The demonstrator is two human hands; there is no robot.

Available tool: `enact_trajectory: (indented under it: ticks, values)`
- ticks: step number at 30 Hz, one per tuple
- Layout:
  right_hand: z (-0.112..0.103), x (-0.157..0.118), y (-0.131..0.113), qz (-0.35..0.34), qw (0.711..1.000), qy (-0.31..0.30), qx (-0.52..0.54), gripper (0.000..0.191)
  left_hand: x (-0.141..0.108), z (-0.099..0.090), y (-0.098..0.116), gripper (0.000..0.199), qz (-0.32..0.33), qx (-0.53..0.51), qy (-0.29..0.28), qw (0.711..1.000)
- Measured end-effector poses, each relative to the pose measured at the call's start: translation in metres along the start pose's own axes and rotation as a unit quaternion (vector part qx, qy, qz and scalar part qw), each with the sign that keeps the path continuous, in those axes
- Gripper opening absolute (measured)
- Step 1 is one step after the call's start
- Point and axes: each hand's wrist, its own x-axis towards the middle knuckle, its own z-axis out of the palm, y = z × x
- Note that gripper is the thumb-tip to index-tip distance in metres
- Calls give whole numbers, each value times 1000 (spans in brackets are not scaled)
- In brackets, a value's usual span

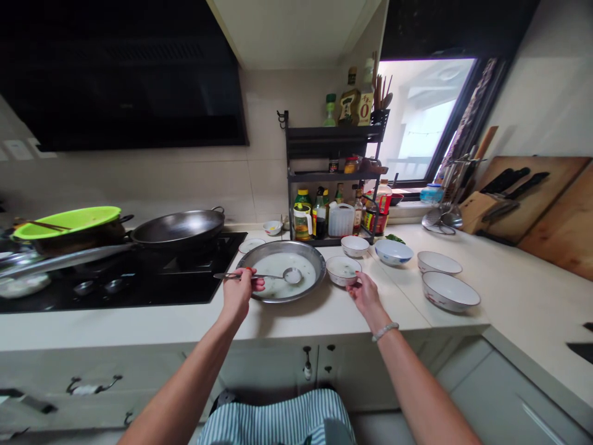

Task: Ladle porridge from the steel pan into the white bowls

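My left hand (241,287) is closed round the handle of a metal ladle (291,275), whose bowl is over the white soup in a wide steel basin (319,272). Just right of the basin, a small bowl (343,271) holds white soup with green bits. The fingers of my right hand (364,290) grip this bowl at its right side, and a bracelet is on that wrist. Behind the basin's left rim, another small bowl (251,245) is partly hidden.
Several bowls stand to the right, among them a blue-white bowl (393,252) and a large bowl (450,292). A black rack (333,132) with bottles is behind. On the left, a wok (178,227) and a green colander (69,222) sit on the stove.
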Motion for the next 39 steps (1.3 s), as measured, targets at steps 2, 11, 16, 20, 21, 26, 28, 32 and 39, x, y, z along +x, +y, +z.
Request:
enact_trajectory:
  ticks: [2, 11, 16, 20, 21, 26, 28, 32, 39]
  values:
    - [0, 0, 0, 2, 1000, 1, 0, 31, -1, 2, 0, 18, -2, -4, -4, 1000]
    - [0, 0, 0, 6, 1000, 2, 2, 30, -5, 12, 5, 17, -12, -10, -14, 1000]
    - [0, 1, 0, 7, 1000, 0, 5, 30, -4, 15, 5, 15, -12, 0, -14, 1000]
    - [0, 1, 1, 7, 1000, -1, 6, 30, -2, 15, 3, 14, -6, 11, -19, 1000]
    - [0, 1, 1, 7, 1000, 0, 7, 31, -1, 15, 3, 13, -4, 11, -20, 1000]
    - [1, 0, 1, 4, 1000, 2, 10, 28, 3, 20, 6, 9, -9, 3, -16, 1000]
    - [1, 0, 0, 5, 1000, 2, 11, 28, 4, 23, 9, 8, -11, 3, -15, 1000]
    - [1, 0, 1, 6, 1000, 2, 10, 29, 7, 31, 12, 8, 2, 15, -25, 1000]
    - [2, 0, 0, 6, 1000, 3, 8, 29, 15, 58, 18, 10, 22, 14, -57, 998]
